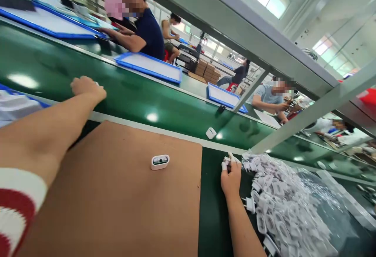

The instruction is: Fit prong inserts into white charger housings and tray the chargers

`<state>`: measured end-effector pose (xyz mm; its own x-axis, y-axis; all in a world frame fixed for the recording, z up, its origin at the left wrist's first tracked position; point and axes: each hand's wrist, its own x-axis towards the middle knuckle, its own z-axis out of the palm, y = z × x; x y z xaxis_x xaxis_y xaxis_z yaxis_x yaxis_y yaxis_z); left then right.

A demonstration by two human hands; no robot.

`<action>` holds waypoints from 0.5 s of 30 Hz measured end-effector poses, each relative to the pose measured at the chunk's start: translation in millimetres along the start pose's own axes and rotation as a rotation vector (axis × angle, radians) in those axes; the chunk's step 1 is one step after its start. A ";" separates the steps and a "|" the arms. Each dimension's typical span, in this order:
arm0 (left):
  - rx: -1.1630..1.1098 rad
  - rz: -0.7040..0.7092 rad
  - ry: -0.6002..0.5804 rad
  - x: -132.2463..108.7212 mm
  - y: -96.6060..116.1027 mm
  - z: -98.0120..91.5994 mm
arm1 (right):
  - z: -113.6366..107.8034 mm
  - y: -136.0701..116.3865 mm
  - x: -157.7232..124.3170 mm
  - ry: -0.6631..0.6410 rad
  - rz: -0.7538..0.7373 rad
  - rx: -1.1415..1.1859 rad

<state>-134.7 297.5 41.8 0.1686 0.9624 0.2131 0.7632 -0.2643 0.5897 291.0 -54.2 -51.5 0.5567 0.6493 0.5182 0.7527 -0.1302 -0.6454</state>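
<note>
My left hand (pixel 87 87) reaches out over the green conveyor belt (pixel 126 92), its fingers curled over something small and white that I cannot make out. My right hand (pixel 230 176) rests at the edge of a heap of white plug adapters (pixel 282 202), fingers with white finger cots pinched on one small white piece. A white oval shell part (pixel 160 161) lies open side up on the brown cardboard mat (pixel 117 194) between my arms. Another white adapter (pixel 210 133) sits alone on the belt.
Blue-rimmed trays (pixel 148 66) line the far side of the belt, where several other people sit working. Grey metal frame bars (pixel 293 123) slope across above the belt on the right. A clear plastic bag (pixel 329 198) lies beyond the adapter heap.
</note>
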 end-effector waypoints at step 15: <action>0.222 0.408 -0.582 -49.7 249.0 158.9 | -14.4 -38.3 6.3 -0.182 0.508 0.852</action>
<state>146.1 193.9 54.2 0.7219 0.6845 -0.1017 0.6666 -0.6484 0.3677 270.7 -55.9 -15.4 0.6258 0.7796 0.0227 -0.1003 0.1093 -0.9889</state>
